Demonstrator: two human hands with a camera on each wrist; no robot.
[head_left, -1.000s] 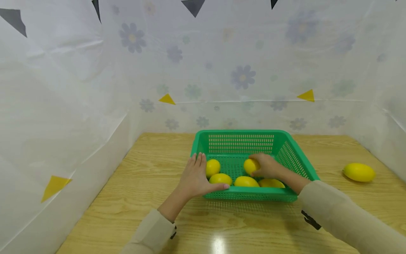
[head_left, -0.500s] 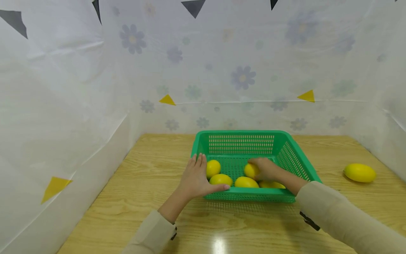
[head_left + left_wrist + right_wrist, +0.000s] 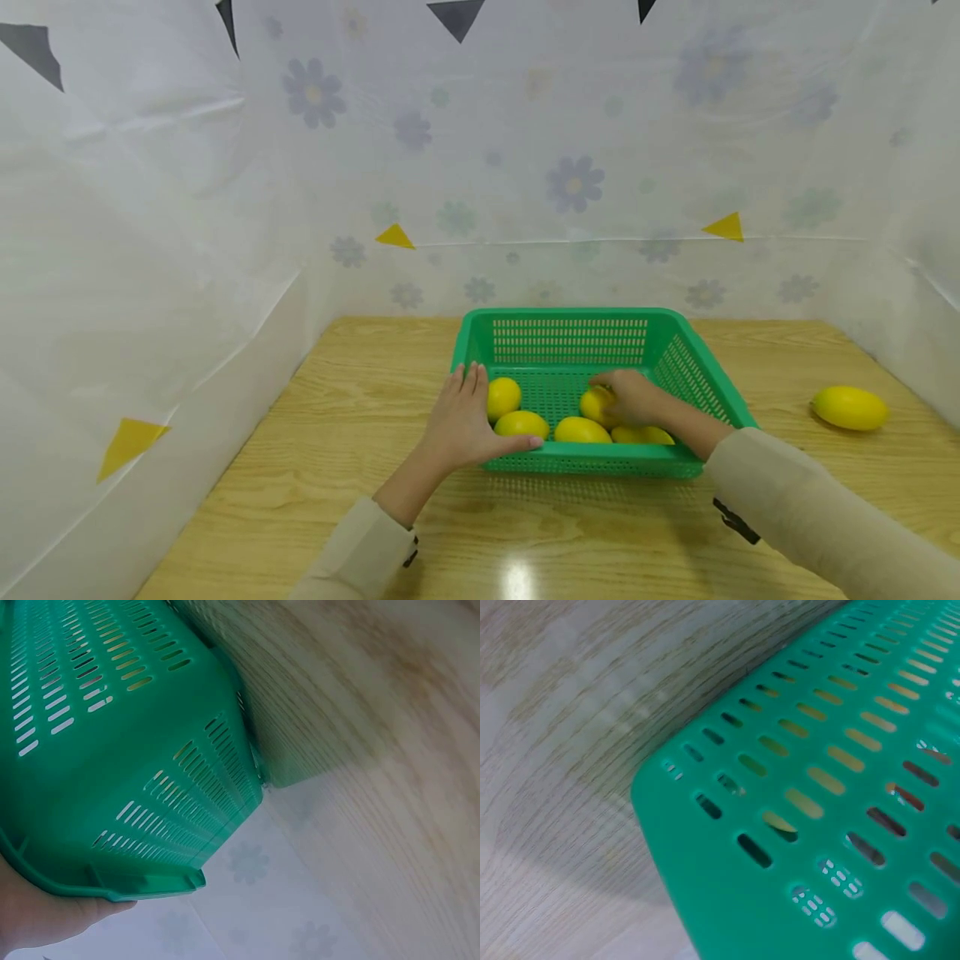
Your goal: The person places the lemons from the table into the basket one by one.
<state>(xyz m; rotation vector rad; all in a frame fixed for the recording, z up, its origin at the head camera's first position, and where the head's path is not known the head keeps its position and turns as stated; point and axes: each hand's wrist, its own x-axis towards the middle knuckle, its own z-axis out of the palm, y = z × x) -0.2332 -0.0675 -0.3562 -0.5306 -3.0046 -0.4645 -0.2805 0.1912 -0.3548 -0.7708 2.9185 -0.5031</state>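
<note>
A green plastic basket (image 3: 570, 450) with slotted walls stands on the table with several yellow lemons in it. My left hand (image 3: 457, 425) rests on its front left corner, fingers straight over the left side and thumb along the front rim. Inside the basket, my right hand (image 3: 633, 398) grips a lemon (image 3: 595, 405) from the right, its thumb side out of sight. Three lemons lie along the front wall: one on the left (image 3: 522, 425), a middle lemon (image 3: 582, 431) and a right lemon (image 3: 642, 435). Behind the left one sits another lemon (image 3: 503, 398).
A single lemon (image 3: 850, 408) lies on the wooden table (image 3: 300, 467) to the right of the basket. White sheeting (image 3: 480, 150) printed with flowers encloses the table at the back and sides. The right wrist view shows the basket's slotted wall (image 3: 727, 900) close up.
My right hand and the lemon in it have shifted slightly to the right inside the basket. The left hand and the basket keep their places.
</note>
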